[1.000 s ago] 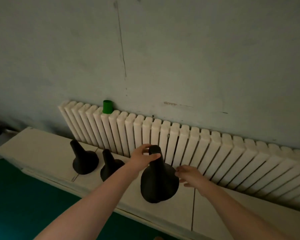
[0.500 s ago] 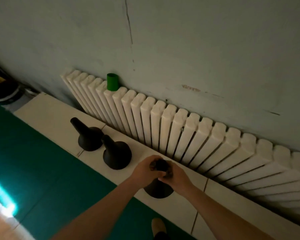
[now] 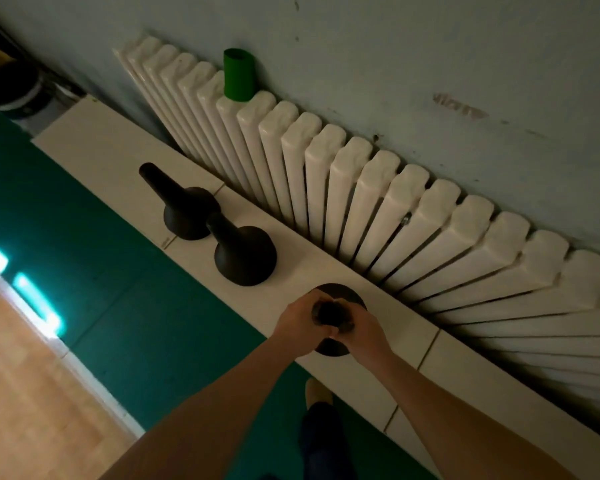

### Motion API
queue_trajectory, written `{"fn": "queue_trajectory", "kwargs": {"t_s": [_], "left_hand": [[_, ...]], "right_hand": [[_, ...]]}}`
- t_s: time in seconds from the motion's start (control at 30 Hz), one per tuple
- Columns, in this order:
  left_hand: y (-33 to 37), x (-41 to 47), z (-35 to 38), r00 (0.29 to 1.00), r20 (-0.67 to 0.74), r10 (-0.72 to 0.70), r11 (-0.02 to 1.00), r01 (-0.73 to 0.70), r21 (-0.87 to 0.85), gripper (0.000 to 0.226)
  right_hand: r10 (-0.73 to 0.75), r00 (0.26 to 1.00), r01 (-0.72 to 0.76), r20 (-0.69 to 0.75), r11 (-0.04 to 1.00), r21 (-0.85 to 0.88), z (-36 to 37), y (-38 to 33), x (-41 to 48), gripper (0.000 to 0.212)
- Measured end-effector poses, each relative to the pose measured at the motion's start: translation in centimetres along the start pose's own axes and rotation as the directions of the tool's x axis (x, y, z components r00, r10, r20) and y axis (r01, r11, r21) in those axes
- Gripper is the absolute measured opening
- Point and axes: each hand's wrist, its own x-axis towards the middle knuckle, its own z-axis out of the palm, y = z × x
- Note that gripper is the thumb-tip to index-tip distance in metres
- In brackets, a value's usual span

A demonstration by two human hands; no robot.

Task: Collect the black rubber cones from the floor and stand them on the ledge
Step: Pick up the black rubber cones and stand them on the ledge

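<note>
The black cone (image 3: 338, 293) stands on its wide base on the ledge (image 3: 368, 362), near the front edge, and you look at it almost straight from above. Both your hands are on its narrow top. Your left hand (image 3: 300, 318) grips the neck from the left side with curled fingers, and your right hand (image 3: 362, 332) grips it from the right, so the two hands are close together and touch around the tip. Only the dark tip between the hands and parts of the round base behind and below them can be seen.

To the left on the same ledge stands a second cone (image 3: 245, 256), upright, apart from the one you hold. Just beyond it stands a third cone (image 3: 184, 211); in this view the two overlap, and I cannot tell if they touch.

Behind the ledge a white radiator (image 3: 361, 202) runs along the wall (image 3: 413, 46). A green tube (image 3: 238, 76) stands on the radiator's top, against the wall. Below the ledge is the green floor (image 3: 118, 289), and further left a wooden floor (image 3: 21, 375). One shoe (image 3: 317, 393) is visible on the green floor between your forearms.
</note>
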Motion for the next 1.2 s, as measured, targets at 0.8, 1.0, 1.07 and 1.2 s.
{"fn": "queue_trajectory", "kwargs": {"t_s": [0.8,1.0,1.07,1.2], "left_hand": [[-5.9,-5.2,-6.6,0.9,0.161,-0.406,0.74,0.427,-0.52,0.031],[-11.7,-13.9,-11.5,0.845,-0.061,-0.532,0.607,0.33,-0.723,0.02],[-13.6,-17.5,-12.6,0.835,-0.091,-0.543,0.586,0.299,-0.753,0.021],[-17.1,-25.9,-13.8,0.818,-0.124,-0.561,0.581,0.283,-0.763,0.024]], "right_hand": [[-0.082,0.985,0.139,0.151,0.9,-0.413,-4.2,-10.1,3.0,0.04],[-0.297,0.851,0.465,0.433,0.809,-0.359,4.4,-21.6,-1.0,0.028],[-0.282,0.806,0.522,0.521,0.754,-0.399,7.1,-23.5,-3.2,0.029],[-0.234,0.75,0.604,0.618,0.624,-0.496,11.6,-25.8,-8.1,0.032]]}}
